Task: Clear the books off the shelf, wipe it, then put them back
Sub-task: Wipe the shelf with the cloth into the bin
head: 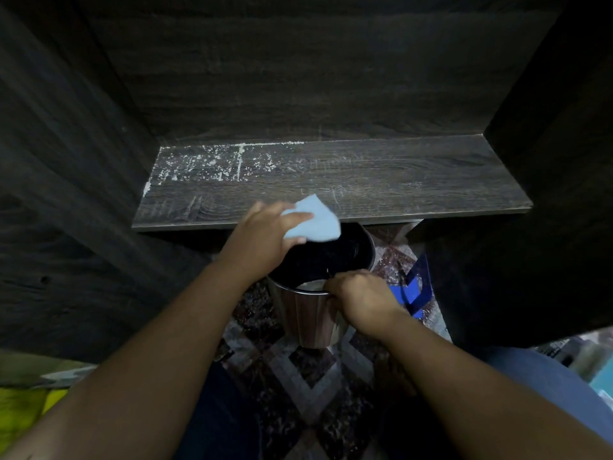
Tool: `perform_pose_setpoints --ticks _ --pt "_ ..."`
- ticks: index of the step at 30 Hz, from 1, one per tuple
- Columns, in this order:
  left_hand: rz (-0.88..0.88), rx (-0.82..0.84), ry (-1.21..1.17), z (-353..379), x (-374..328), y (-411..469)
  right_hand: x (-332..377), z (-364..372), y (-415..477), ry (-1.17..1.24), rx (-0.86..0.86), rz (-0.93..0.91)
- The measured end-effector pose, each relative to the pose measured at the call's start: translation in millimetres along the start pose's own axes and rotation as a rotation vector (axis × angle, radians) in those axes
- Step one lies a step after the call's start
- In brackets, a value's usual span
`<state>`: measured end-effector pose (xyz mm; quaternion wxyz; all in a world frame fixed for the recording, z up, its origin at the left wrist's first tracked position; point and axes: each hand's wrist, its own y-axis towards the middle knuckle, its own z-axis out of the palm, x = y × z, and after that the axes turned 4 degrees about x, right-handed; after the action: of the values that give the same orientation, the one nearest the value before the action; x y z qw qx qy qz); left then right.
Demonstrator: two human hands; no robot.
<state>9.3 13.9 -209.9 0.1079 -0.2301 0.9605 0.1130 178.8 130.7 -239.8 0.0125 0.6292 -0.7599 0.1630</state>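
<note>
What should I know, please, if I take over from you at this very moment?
Left grip: holds the cloth at the shelf's front edge, over the bin.
Right grip: grips the bin's rim, below that edge.
Books: none on the shelf, none in view.
Done: shelf cleared; its right part looks mostly wiped.
Left: wipe the white dust at the left rear, then put the books back.

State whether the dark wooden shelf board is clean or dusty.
Dusty in part: white specks cover the left rear of the dark wooden shelf board; its right side shows only faint streaks.
</note>
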Motion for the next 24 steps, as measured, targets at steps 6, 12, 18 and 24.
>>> perform_pose_setpoints --ticks 6,12,18,24 --pt "0.070 -0.121 -0.081 -15 21 25 -5 5 6 0.056 -0.035 -0.031" --pt "0.064 -0.233 0.009 -30 65 95 -11 9 18 0.078 -0.075 -0.022" --pt "0.196 -0.295 0.298 -24 77 128 -17 15 25 0.101 -0.094 -0.009" --pt "0.215 -0.275 0.694 -14 86 144 -18 17 28 0.119 -0.059 0.008"
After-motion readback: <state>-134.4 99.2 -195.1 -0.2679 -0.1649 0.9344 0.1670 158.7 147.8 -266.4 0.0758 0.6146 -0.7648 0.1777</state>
